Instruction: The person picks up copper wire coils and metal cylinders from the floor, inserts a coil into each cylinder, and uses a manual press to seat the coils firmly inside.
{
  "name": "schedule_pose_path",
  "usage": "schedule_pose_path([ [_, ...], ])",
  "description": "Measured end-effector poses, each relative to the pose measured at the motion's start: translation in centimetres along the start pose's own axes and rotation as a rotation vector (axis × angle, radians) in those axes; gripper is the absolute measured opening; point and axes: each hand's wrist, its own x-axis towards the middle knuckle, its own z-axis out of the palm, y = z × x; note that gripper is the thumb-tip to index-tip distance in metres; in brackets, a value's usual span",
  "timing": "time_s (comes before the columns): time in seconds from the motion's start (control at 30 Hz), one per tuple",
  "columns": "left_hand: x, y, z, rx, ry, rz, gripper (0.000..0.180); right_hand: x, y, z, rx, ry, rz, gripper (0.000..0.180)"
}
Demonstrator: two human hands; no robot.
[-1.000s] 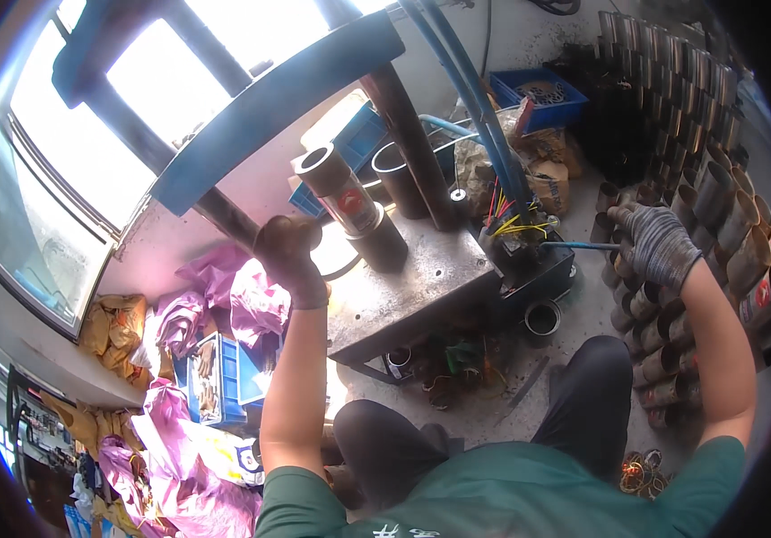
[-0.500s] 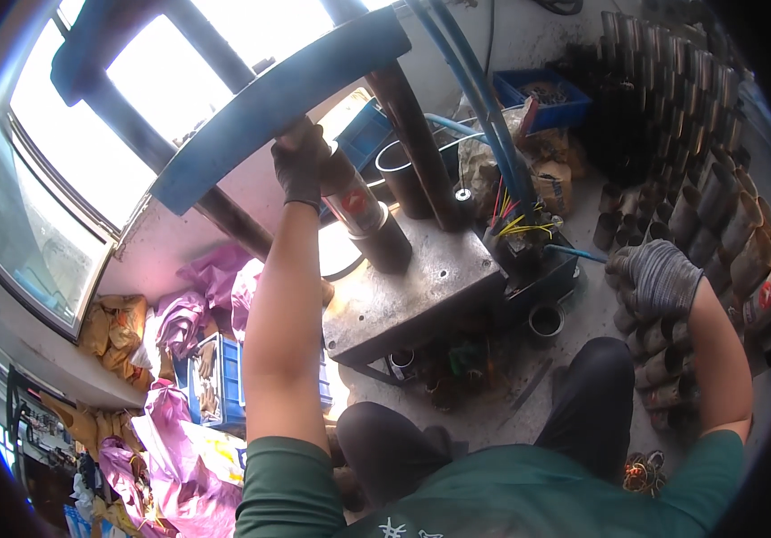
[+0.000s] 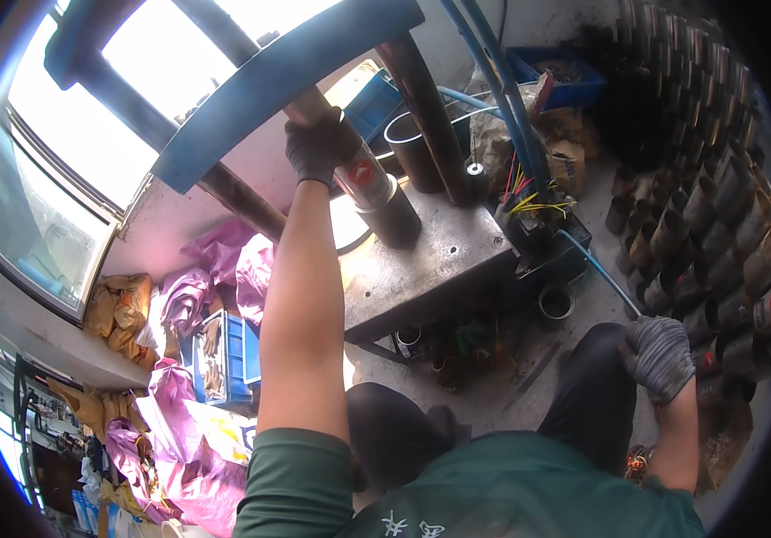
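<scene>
Head view. The left hand [image 3: 318,148], in a dark work glove, has its grip wrapped around the upper end of the grey metal cylinder with a red label [image 3: 369,184], which stands tilted on the grey steel press surface [image 3: 421,264] directly under the blue steel crossbeam [image 3: 278,76].

The right hand [image 3: 659,354], in a grey knitted glove, hangs low beside the knee, well apart from the press, fingers curled; whether its grip encloses anything cannot be told. Just beyond it lies the stack of rusty metal sleeves [image 3: 699,215].

Hazards, as judged:
- Pinch: the left grip sits between cylinder top and crossbeam; any ram travel would trap the fingers.
- Tip-over: the cylinder leans; releasing the grip could let it topple toward the yellow and red wire bundle [image 3: 529,197].
- Snag: the blue hose [image 3: 596,269] runs near the right hand.
</scene>
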Motion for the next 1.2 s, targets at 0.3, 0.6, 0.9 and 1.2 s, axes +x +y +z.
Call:
schedule_pose_path([
  [0.3, 1.3, -0.9, 0.9, 0.032, -0.101, -0.008, 0.072, 0.8, -0.3, -2.0, 0.045, -0.002, 0.006, 0.027],
  [0.6, 2.0, -3.0, 3.9, -0.688, -0.042, -0.479, 0.102, 0.9, 0.6, -2.2, 0.028, -0.105, 0.012, 0.029],
  [0.9, 1.0, -0.6, 3.4, -0.715, 0.004, -0.472, 0.112, 0.6, 0.7, -2.0, 0.026, -0.040, -0.009, 0.029],
  [1.2, -0.1, -1.9, 5.3, -0.497, -0.082, -0.482, 0.093, 0.5, -0.3, -0.5, 0.033, 0.066, -0.031, 0.017],
])
